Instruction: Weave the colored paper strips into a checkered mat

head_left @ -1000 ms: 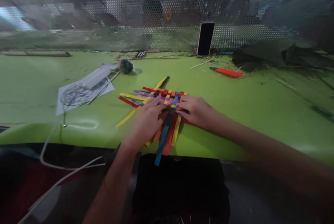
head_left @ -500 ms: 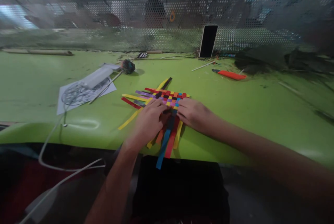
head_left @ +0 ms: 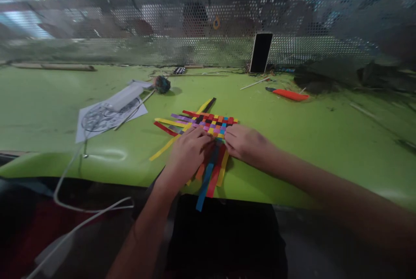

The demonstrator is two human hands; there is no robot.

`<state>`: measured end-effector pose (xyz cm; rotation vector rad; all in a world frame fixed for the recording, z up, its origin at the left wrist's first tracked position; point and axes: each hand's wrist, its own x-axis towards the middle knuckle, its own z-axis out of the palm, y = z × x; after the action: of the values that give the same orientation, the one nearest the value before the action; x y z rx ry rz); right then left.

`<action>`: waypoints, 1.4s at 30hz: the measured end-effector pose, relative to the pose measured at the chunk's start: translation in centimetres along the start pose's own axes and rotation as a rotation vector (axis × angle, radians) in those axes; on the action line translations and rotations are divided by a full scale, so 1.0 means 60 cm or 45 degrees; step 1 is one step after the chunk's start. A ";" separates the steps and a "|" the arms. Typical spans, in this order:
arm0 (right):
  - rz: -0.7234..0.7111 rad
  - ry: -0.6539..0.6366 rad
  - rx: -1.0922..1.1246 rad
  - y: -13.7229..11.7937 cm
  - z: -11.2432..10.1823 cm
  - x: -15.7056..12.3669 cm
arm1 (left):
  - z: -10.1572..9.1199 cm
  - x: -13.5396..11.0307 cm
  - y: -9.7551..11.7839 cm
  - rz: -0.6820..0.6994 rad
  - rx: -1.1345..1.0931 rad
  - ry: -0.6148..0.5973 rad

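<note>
A woven mat of coloured paper strips [head_left: 218, 124] lies on the green table, with a checked block of red, yellow, black, purple, orange and blue. Loose strip ends fan out to the left and toward me, among them a long blue strip [head_left: 205, 188] reaching past the table edge. My left hand [head_left: 191, 145] is closed over the near left part of the weave, fingers curled on its strips. At the right edge, my right hand [head_left: 244, 141] pinches the weave with bent fingers. Both hands hide part of the near rows and what the fingertips grip.
A red-handled knife [head_left: 289, 94] lies back right, near a thin stick [head_left: 255, 83]. A phone [head_left: 261, 53] leans against the mesh wall. At left are a printed sheet [head_left: 79, 123], a white power strip [head_left: 125, 96] with a cable, and a dark ball [head_left: 161, 84]. Leaves lie far right.
The whole view has shifted slightly to the right. My fingers have moved a little on the weave, and slightly more of its near rows shows between my hands.
</note>
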<state>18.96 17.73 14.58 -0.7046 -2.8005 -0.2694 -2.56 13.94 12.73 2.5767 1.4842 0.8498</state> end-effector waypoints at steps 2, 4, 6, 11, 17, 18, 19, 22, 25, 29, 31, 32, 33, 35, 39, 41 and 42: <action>-0.008 -0.005 -0.032 0.000 -0.001 0.001 | 0.000 -0.007 -0.002 0.026 0.030 0.004; -0.003 -0.009 -0.043 0.000 0.000 0.001 | -0.003 -0.013 -0.002 0.041 0.053 -0.015; 0.002 -0.014 -0.021 0.002 0.002 0.003 | -0.007 -0.017 -0.002 0.041 0.084 -0.046; 0.006 0.026 0.160 0.010 0.013 0.010 | -0.012 -0.019 0.002 0.050 0.100 -0.078; 0.131 0.030 0.498 0.025 0.007 -0.001 | -0.010 -0.019 0.003 -0.031 0.069 -0.028; 0.138 0.036 0.540 0.026 0.005 -0.003 | -0.010 -0.019 0.002 -0.032 0.063 -0.026; 0.140 0.043 0.574 0.027 0.004 -0.005 | -0.010 -0.019 0.002 -0.027 0.055 -0.027; 0.146 0.061 0.581 0.027 0.007 -0.004 | -0.010 -0.019 0.000 -0.017 0.045 -0.029; 0.155 0.066 0.485 0.022 0.015 0.003 | -0.008 -0.021 -0.001 -0.030 0.055 -0.026; 0.159 0.085 0.438 0.018 0.024 0.011 | -0.009 -0.020 -0.002 -0.047 0.050 -0.021; 0.176 0.090 0.473 0.018 0.024 0.011 | -0.010 -0.014 -0.001 -0.079 0.029 -0.018; 0.187 0.092 0.503 0.019 0.023 0.011 | -0.011 -0.009 0.001 -0.109 0.025 -0.018; 0.201 0.093 0.537 0.020 0.021 0.010 | -0.013 -0.004 0.003 -0.140 0.034 -0.021; 0.247 0.100 0.606 0.023 0.012 0.006 | -0.014 0.006 0.010 -0.177 0.090 -0.046; 0.346 0.092 0.669 0.030 -0.007 -0.006 | -0.014 0.018 0.022 -0.158 0.227 -0.092; 0.317 0.081 0.673 0.033 -0.011 -0.010 | -0.012 0.017 0.024 -0.150 0.240 -0.077; 0.290 0.078 0.667 0.035 -0.011 -0.012 | -0.011 0.015 0.024 -0.143 0.235 -0.071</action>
<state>20.68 19.08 15.24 -0.8453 -2.5274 0.4578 -1.41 13.76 14.12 2.5862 1.7481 0.6516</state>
